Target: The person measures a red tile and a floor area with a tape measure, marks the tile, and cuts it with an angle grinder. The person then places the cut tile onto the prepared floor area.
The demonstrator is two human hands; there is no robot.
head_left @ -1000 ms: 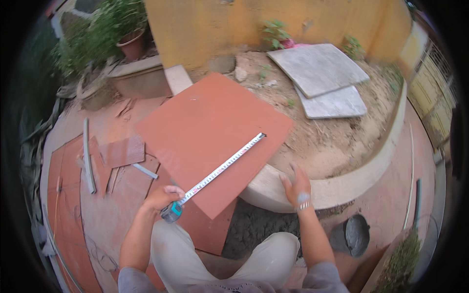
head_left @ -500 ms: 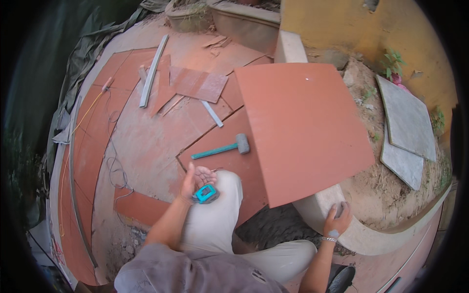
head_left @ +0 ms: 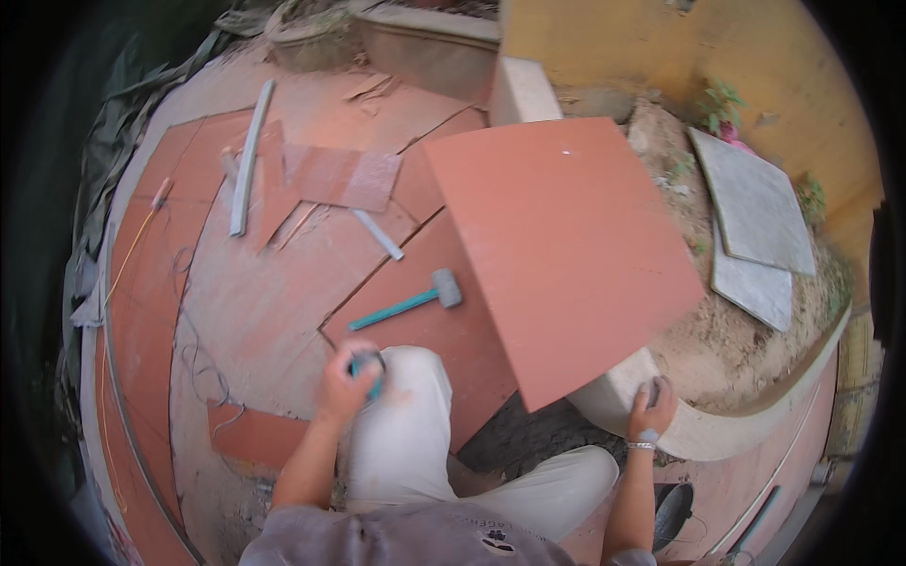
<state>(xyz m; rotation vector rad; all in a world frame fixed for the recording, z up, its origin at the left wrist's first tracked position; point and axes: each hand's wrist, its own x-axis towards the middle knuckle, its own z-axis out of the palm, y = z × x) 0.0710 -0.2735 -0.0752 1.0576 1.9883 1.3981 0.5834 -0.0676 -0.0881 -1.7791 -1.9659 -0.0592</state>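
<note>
My left hand (head_left: 344, 382) grips a teal-and-black tape measure (head_left: 368, 370), blurred, above my left knee. Just beyond it, a rubber mallet (head_left: 401, 304) with a teal handle lies on a red tile. A large square red tile (head_left: 557, 245) rests across the pale curved concrete curb (head_left: 717, 434), overhanging dark wet mortar (head_left: 524, 443). My right hand (head_left: 649, 407) is on the curb near that tile's lower right, fingers curled; whatever they hold, if anything, is unclear.
Cut tile pieces (head_left: 335, 174) and metal bars (head_left: 250, 160) lie at upper left, with wires (head_left: 198, 358) along the left. Two grey slabs (head_left: 750, 189) lie on soil by a yellow wall (head_left: 642, 42). Planters (head_left: 415, 47) stand behind; a bucket (head_left: 672, 519) sits lower right.
The view has swung toward the left. The tape blade, laid across the large tile earlier, is retracted. My left hand, open under the tape case half a second ago, has closed round it.
</note>
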